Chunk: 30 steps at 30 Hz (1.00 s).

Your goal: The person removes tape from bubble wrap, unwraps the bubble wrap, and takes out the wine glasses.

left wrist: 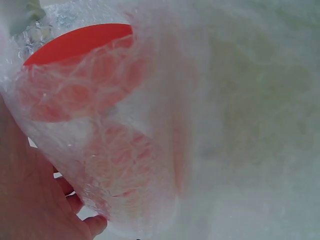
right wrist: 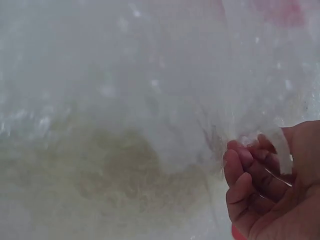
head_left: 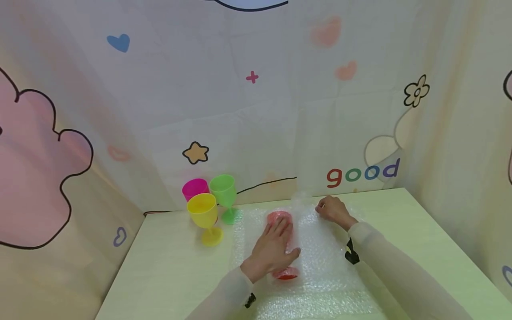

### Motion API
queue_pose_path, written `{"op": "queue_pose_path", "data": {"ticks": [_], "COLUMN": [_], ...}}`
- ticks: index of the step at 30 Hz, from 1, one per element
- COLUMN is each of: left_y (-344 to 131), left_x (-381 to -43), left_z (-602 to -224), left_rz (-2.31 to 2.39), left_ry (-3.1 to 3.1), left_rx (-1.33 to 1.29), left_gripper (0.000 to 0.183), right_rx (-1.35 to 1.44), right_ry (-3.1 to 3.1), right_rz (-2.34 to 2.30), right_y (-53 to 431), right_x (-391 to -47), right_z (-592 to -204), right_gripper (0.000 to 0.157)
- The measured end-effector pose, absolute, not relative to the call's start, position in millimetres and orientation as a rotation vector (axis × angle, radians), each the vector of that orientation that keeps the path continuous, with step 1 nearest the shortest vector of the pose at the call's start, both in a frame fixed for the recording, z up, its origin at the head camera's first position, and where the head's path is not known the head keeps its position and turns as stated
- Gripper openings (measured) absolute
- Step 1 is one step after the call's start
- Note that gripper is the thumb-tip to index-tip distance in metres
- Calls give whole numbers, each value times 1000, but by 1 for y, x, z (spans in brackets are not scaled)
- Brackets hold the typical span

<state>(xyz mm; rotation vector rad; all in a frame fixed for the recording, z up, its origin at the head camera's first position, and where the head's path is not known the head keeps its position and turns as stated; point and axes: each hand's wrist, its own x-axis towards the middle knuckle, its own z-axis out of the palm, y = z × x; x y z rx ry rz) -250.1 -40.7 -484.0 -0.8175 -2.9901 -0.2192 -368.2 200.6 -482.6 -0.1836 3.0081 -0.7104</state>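
Note:
A red goblet [head_left: 286, 273] lies on its side, covered by a layer of clear bubble wrap [head_left: 328, 266]. My left hand [head_left: 273, 244] rests over the goblet's middle, its fingers extended on the wrap and its thumb out to the side. In the left wrist view, one red round end [left wrist: 85, 45] of the goblet shows bare past the wrap's edge. Near the sheet's back edge, my right hand [head_left: 335, 210] pinches the bubble wrap between curled fingers. The right wrist view shows the wrap [right wrist: 150, 85] stretching away from those fingers, with a small whitish strip [right wrist: 281, 150] beside them.
Yellow [head_left: 203, 211], green [head_left: 224, 191] and magenta [head_left: 196, 189] goblets stand grouped left of the wrap. The pale table [head_left: 160, 266] meets a printed cloth backdrop [head_left: 260, 124] behind, with cloth walls on both sides.

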Motion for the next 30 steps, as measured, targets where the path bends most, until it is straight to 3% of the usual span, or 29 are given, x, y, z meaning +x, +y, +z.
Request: {"op": "queue_pose_path", "data": {"ticks": [5,9,12,16,19,30], "left_y": [-40,-40,-40,-39,-39,-43], "left_x": [-249,-248,-249,-249,-249,-251], "left_z": [-485,-484,-483,-484,-484,-484], "left_rz": [-260,-260,-244,-261,-278,-218], "left_ry": [-2972,-2951,-2951,-2975,-2994,-2971], "left_rx": [-848,-859,-849,-846,-846,-853], "left_gripper": [77,76,77,78,79,77], "right_rx": [-380,-756,-890,-786,-718,-682], "right_ry": [3213,3242,3047,2790,2715,2616], "right_rz": [-689,-516,-372,-261,-235,-252], "right_y": [199,187,179,176,176,180], "right_x": [-350,-324,-309,-297,-297,-305], "right_z": [-474,-462,-460,-467,-474,-484], "right_gripper": [18,27,50,92,108,105]}}
